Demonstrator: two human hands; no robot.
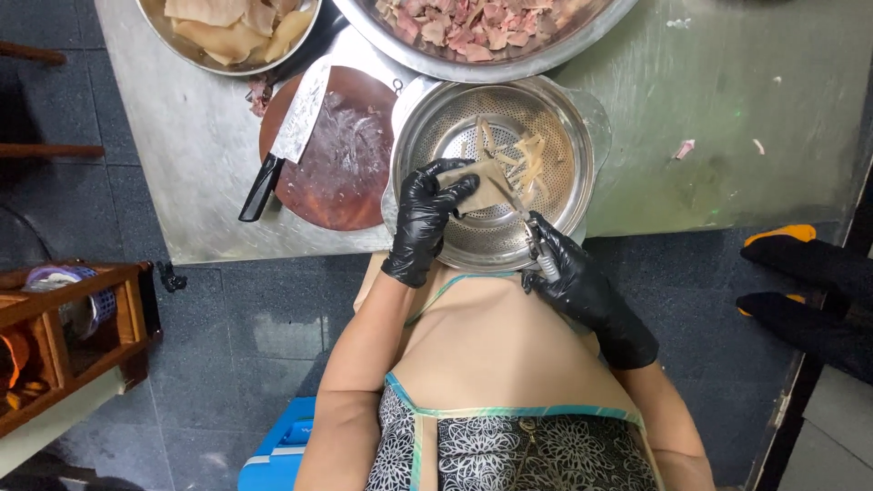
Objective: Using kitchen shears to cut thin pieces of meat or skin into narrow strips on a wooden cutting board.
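Observation:
Both my hands wear black gloves over a steel colander (555, 195) at the table's near edge. My left hand (425, 218) grips a flat pale piece of meat or skin (486, 186) held over the colander. In my right hand (571, 273) is a small metal-handled tool, likely scissors (536, 244), its tip meeting the piece. Several thin pale strips (523, 155) lie inside the colander.
A round wooden cutting board (341, 173) with a cleaver (286, 136) lies left of the colander. At the far edge of the steel table (727, 118) stand a bowl of pale slabs (232, 32) and a big bowl of pinkish chunks (473, 27). A wooden shelf (64, 336) stands left.

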